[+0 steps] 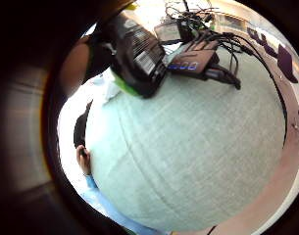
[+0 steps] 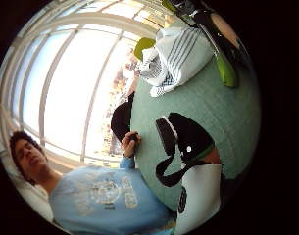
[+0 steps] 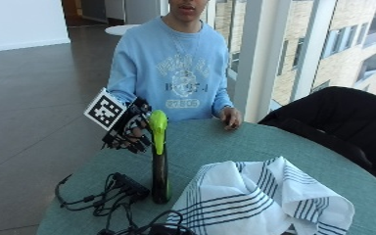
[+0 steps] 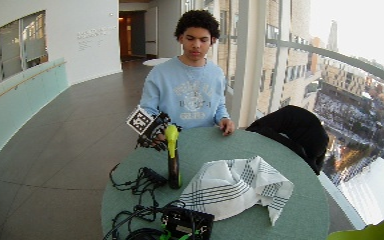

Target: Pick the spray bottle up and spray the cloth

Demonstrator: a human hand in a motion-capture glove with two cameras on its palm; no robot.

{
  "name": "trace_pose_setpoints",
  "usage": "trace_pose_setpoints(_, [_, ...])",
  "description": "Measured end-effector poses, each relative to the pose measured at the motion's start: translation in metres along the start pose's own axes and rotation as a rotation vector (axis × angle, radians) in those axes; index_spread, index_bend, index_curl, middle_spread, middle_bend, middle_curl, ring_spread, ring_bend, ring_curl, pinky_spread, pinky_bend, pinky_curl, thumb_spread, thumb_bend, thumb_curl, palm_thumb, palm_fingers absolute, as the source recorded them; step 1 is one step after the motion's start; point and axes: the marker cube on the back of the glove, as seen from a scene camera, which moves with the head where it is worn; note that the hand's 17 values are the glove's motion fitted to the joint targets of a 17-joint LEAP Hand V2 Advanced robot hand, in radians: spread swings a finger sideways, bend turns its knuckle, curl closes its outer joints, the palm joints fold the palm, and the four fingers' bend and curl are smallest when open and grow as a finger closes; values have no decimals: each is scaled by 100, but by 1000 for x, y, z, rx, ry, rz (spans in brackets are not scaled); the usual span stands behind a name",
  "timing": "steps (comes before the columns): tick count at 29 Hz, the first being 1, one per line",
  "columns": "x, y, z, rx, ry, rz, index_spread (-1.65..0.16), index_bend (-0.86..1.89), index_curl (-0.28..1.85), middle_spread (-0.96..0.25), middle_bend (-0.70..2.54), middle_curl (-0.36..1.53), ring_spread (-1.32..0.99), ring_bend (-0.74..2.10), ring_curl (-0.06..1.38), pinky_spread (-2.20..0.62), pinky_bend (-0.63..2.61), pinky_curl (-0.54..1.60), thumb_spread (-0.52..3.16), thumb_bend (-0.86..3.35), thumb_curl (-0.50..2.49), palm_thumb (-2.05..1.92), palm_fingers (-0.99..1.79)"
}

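Your gloved right hand (image 3: 128,128) sits just behind the green trigger head of the spray bottle (image 3: 158,159), which stands upright on the round green tabletop (image 3: 253,147). The fingers hang loosely curled and seem to hold nothing yet; whether they already touch the bottle's head you cannot tell from the outside view. So you are in the reach, with the pick-up not yet done. The striped white cloth (image 3: 260,198) lies bunched on the tabletop just beside the bottle, on the side away from your hand. Your bare left hand (image 3: 229,118) rests on the tabletop's far edge, near your body. A tangle of black cables (image 3: 106,196) lies close to the bottle's base. Next, you likely need to wrap your fingers round the bottle's neck under the trigger, lift it straight up clear of the cables, and turn the nozzle toward the cloth.
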Motion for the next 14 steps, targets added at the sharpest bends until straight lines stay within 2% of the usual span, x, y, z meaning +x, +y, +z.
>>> trace_pose_setpoints(8, [15,-40,7,59,-310,138,-36,7,24,-7,25,36,-5,30,32,13,34,31,110,7,30,66,56])
trace_pose_setpoints(14, [23,-67,13,60,-451,175,-37,9,22,-6,26,37,-3,27,32,13,40,34,108,3,31,68,51])
